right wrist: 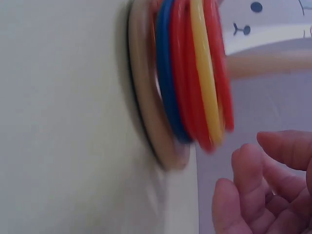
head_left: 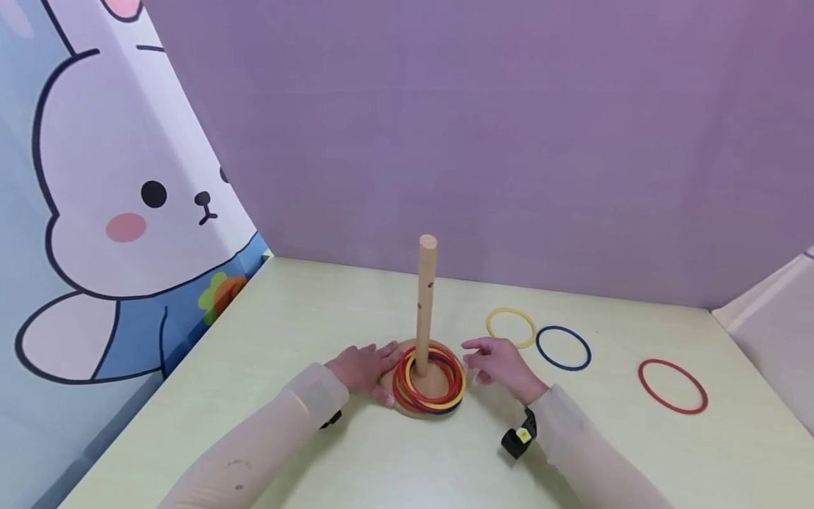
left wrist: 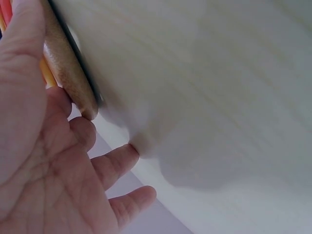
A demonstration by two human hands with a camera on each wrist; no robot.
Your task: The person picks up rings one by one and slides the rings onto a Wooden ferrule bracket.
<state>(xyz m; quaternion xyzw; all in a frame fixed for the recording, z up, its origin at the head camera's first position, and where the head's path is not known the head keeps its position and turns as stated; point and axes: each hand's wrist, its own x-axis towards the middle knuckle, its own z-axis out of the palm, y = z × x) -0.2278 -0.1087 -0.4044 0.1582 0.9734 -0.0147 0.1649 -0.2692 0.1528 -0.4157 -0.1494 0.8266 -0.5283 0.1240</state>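
Fingers [left wrist: 117,165] of the left hand [head_left: 364,371] are extended and touch the wooden base [head_left: 432,387]; those of the right hand [head_left: 505,367] are loosely curled and grip nothing. The pale worktop [head_left: 318,297] extends to a purple backdrop [head_left: 483,141]; a rabbit-print panel [head_left: 121,155] stands at 10 o'clock. In the head view, the base, upright post [head_left: 425,304] and ring stack [head_left: 459,378] lie at 3 o'clock from the left hand and 9 o'clock from the right. From the right hand, a yellow ring [head_left: 509,309] lies at 12 o'clock, a blue ring [head_left: 575,368] and a red ring [head_left: 664,361] near 3 o'clock. The left hand covers part of the base; ring overlap prevents a count.
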